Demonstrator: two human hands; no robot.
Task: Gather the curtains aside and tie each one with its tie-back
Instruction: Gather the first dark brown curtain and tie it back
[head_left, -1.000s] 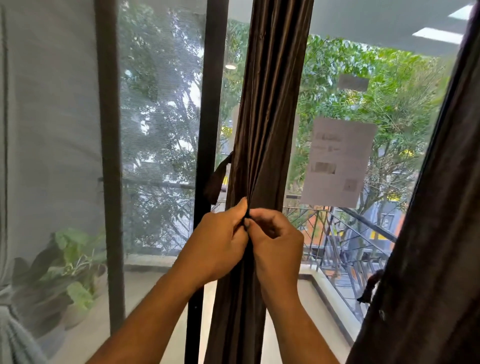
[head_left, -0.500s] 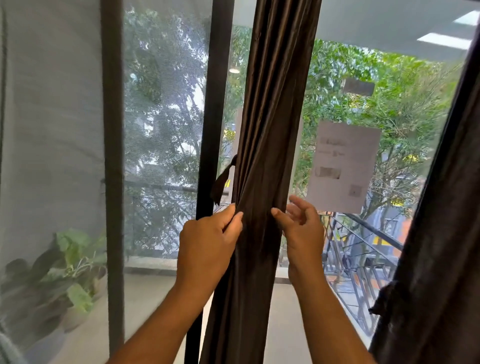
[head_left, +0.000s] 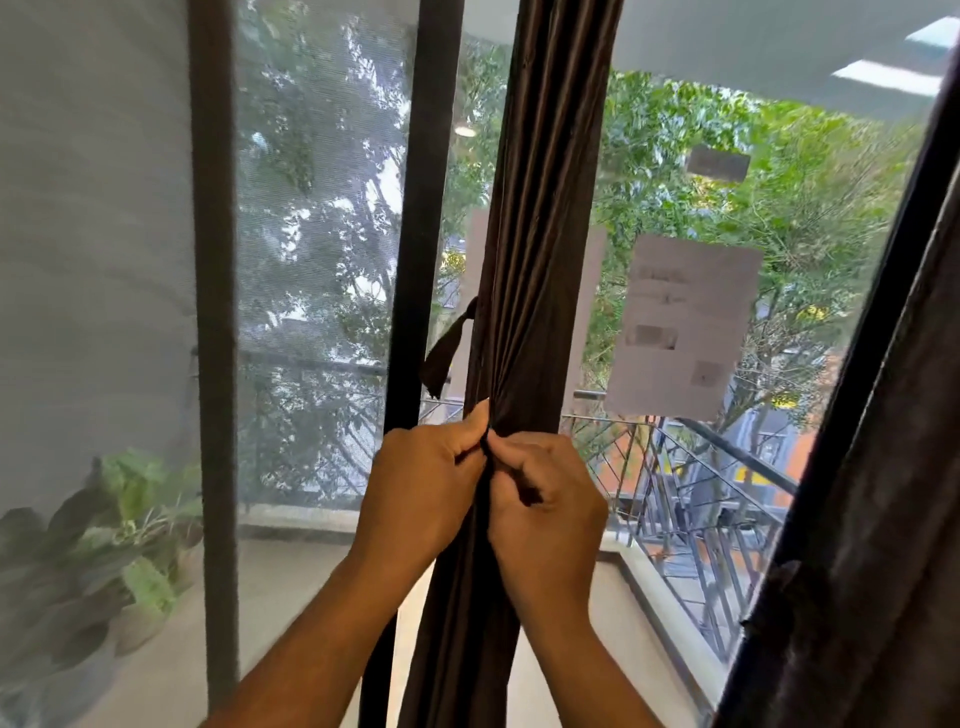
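Curtains first: a dark brown pleated fabric curtain (head_left: 540, 260) hangs gathered into a narrow column at the centre of the scene, against the glass just right of a dark vertical window frame post (head_left: 423, 208). A second dark brown curtain (head_left: 883, 467) fills the right edge, near the camera; whether it is tied cannot be told. A loose strip of dark fabric tie-back (head_left: 445, 356) sticks out to the left of the gathered column, above the hands.

Left of the post, a grey mesh screen (head_left: 104, 260), with green leafy plants (head_left: 104, 530) showing behind it at the lower left. A pale sheet of paper (head_left: 680, 327) is stuck on the glass to the right. Beyond it, a dark metal railing (head_left: 701, 519), far off.

Left hand (head_left: 423, 493) and right hand (head_left: 545, 514) meet at the front of the column, knuckles close together, fingers curled. Each pinches a thin dark bit of fabric between thumb and fingertip; it reads as the ends of the tie-back, though it is small and partly hidden.

Judged step: fastening the tie around the centre curtain. The next move likely calls for drawing the two ends snug without letting the pleats spread.
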